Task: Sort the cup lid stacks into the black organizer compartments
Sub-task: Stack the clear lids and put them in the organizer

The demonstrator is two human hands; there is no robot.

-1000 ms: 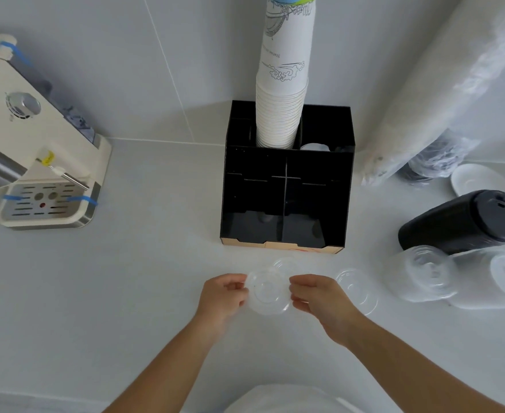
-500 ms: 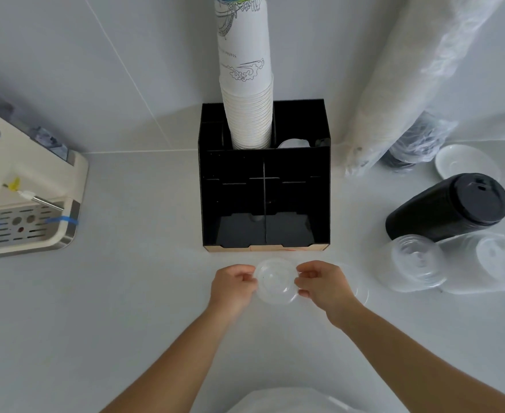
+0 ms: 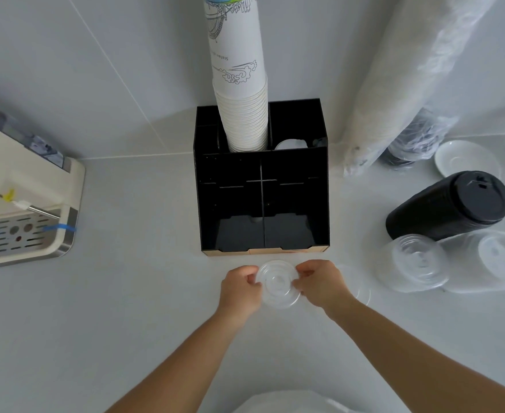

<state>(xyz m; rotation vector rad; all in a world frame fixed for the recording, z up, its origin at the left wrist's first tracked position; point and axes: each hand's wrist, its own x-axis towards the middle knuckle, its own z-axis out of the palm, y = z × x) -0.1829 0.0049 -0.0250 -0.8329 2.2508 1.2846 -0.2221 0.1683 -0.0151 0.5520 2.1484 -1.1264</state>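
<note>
Two hands, left hand [image 3: 241, 289] and right hand [image 3: 320, 283], pinch opposite rims of clear lid stack [image 3: 278, 284]; likely light, flexible, slippery, so edge grip suits.

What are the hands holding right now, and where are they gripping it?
A clear lid stack, pinched at its rim: left hand on one edge, right hand on the opposite.

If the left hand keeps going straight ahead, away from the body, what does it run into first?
Most likely the front edge of the black organizer, at its left front compartment. The left hand, gripping the clear lid with the right hand, has only bare counter ahead; height is unclear, so it might pass above.
</note>
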